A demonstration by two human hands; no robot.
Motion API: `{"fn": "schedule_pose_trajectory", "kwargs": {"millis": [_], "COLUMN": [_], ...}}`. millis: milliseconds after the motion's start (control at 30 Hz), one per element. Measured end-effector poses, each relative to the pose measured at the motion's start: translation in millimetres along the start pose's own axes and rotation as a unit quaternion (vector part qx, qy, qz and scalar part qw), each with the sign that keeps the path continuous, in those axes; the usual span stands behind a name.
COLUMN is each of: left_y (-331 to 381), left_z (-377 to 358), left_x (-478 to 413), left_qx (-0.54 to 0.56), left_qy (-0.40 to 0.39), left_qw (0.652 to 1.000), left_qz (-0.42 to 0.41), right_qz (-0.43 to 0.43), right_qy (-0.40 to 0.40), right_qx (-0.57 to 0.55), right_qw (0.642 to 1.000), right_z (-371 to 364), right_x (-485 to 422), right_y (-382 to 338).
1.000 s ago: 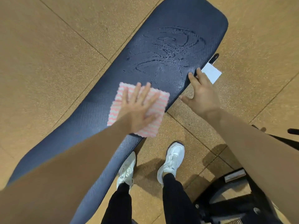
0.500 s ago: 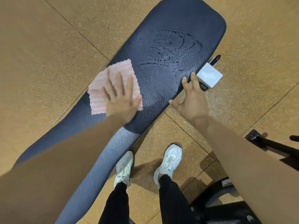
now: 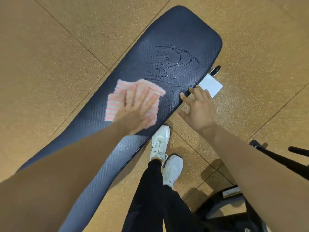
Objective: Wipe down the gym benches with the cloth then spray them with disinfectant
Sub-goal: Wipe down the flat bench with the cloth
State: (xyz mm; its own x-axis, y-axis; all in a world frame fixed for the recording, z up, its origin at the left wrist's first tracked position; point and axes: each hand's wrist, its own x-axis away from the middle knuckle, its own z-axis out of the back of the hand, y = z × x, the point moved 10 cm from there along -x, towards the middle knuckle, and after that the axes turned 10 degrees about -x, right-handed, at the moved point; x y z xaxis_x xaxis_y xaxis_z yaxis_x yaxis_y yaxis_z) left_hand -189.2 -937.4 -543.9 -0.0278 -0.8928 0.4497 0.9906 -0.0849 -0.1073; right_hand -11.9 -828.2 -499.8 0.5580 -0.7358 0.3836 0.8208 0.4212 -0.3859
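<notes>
Left hand [image 3: 135, 111] palm down, fingers straight and spread apart, pressing the cloth [image 3: 117, 96] flat onto the gym bench [image 3: 175, 30]; blurred with motion. Cloth pink and white in thin zigzag stripes, rumpled and folded over at its far corner, lying mid-pad, nearer the far long edge than the near one. Right hand [image 3: 199, 111] empty, fingers loosely splayed, fingertips [image 3: 183, 95] at the near edge of the pad just beside the cloth, thumb out over the floor [image 3: 50, 64]. Pad long, dark navy, with rounded corners and a fine woven texture, running diagonally from lower left to upper right. Beyond the cloth, toward the far end, wet streaks [image 3: 172, 64] in looping beaded lines, glistening. Just past the right fingertips, a white tag [image 3: 211, 86] hanging off the pad's edge, its face plain white, and beside it a black knob [image 3: 215, 69] on a metal stem. Below the arms, white trainers [image 3: 159, 143] and black trousers [image 3: 150, 190] close to the bench. Floor tan, speckled, in large tiles with dark seams. Dark gym equipment [image 3: 275, 158] at lower right, with a pale mark at the bottom edge too cut off to read.
</notes>
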Motion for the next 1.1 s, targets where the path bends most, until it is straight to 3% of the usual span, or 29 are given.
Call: {"fn": "schedule_pose_trajectory", "kwargs": {"millis": [167,300,400,500,600,667,733,867,1100], "left_y": [-73.3,-88.4,-73.1,-26.8,25.7,49.4,63.6,59.4,-12.5], "left_z": [13.6,23.9,28.8,40.8,49.1,52.8,55.3,58.7,73.1], "left_x": [-46.0,-65.7,-71.1,-81.2,-85.3,-87.8,-91.5,-99.2,-142.5], "left_qx": [0.162,0.174,0.151,0.125,0.082,0.054,0.032,0.024,0.117], "left_qy": [-0.057,-0.063,-0.062,-0.041,-0.007,0.004,0.001,0.011,-0.002], "left_qw": [0.967,0.955,0.965,0.988,0.996,0.997,0.996,0.994,0.986], "left_qz": [0.188,0.231,0.204,0.082,-0.022,-0.056,-0.086,-0.104,0.118], "right_qz": [-0.004,-0.003,-0.018,-0.041,-0.089,-0.153,-0.229,-0.321,-0.306], "right_qy": [-0.008,-0.044,-0.079,-0.088,-0.046,0.03,0.087,0.063,0.078], "right_qx": [-0.003,-0.006,-0.05,-0.134,-0.215,-0.279,-0.369,-0.511,-0.552], "right_qw": [1.0,0.999,0.995,0.986,0.971,0.948,0.897,0.795,0.772], "right_z": [11.0,13.5,10.5,19.5,38.8,53.1,56.0,41.2,30.9], "right_x": [-6.4,-8.8,-10.4,-13.9,-19.0,-23.9,-28.2,-42.9,-66.0], "right_y": [-2.7,-2.9,1.7,12.5,33.5,57.3,82.1,101.4,100.3]}}
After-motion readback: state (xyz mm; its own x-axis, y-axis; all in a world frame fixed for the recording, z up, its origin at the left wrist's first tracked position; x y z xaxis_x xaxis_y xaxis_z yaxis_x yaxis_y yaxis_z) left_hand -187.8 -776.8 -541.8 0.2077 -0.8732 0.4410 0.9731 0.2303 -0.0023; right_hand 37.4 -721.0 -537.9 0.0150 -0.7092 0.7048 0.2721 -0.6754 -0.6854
